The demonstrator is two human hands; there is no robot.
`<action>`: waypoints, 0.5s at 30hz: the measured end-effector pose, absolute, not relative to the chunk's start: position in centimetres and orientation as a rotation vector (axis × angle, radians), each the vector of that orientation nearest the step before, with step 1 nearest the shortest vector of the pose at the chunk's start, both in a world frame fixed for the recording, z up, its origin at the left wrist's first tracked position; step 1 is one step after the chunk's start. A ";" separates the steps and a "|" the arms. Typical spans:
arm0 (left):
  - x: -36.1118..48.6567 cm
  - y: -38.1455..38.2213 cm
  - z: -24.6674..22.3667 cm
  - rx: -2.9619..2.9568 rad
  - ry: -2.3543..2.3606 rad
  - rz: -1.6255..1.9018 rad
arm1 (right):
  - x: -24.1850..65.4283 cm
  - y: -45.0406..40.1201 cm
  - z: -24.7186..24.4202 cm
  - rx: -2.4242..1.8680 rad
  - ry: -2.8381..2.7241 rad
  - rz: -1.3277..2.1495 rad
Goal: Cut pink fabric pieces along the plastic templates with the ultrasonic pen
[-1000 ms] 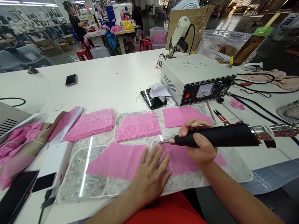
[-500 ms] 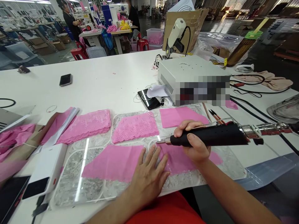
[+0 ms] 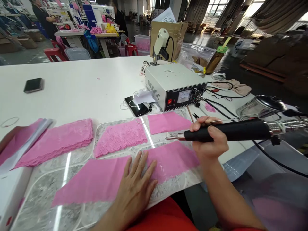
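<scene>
Your left hand (image 3: 133,186) lies flat in the lower middle of the frame, fingers apart, across the neighbouring edges of two thin pink cloth pieces (image 3: 93,181). In the right half, your right hand (image 3: 211,147) has its fingers clamped around a black cylindrical tool (image 3: 243,131); its metal tip is near the right piece's upper edge.

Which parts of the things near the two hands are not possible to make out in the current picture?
Cloth under the left hand, where the pink pieces lie: head view, hidden by that hand.
Rear end of the black tool: head view, cut off by the right edge.
White box: head view, cut off by the left edge.
Lettering on the grey control box: head view, too small.
</scene>
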State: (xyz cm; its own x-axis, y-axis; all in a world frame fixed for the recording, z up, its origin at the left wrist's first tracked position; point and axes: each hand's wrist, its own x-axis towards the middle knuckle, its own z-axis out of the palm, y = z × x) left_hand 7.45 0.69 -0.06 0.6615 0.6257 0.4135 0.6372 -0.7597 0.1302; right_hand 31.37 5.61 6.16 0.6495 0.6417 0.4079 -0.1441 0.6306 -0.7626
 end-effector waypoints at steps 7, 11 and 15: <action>7.2 1.2 -0.5 -2.814 -1.032 -0.606 | 35.4 4.1 4.9 -0.831 -0.649 0.373; 7.1 1.1 -0.5 -2.809 -1.030 -0.601 | 35.2 3.8 4.4 -0.815 -0.649 0.385; 7.1 1.2 -0.4 -2.803 -1.018 -0.560 | 34.9 4.0 4.3 -0.803 -0.685 0.394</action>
State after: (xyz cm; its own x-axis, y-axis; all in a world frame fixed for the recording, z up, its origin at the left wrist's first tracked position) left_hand 7.09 1.17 -0.45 0.7078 0.5981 0.3759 0.6377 -0.7699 0.0243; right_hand 34.90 3.97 4.27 0.7195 0.5627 0.4070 -0.0686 0.6408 -0.7647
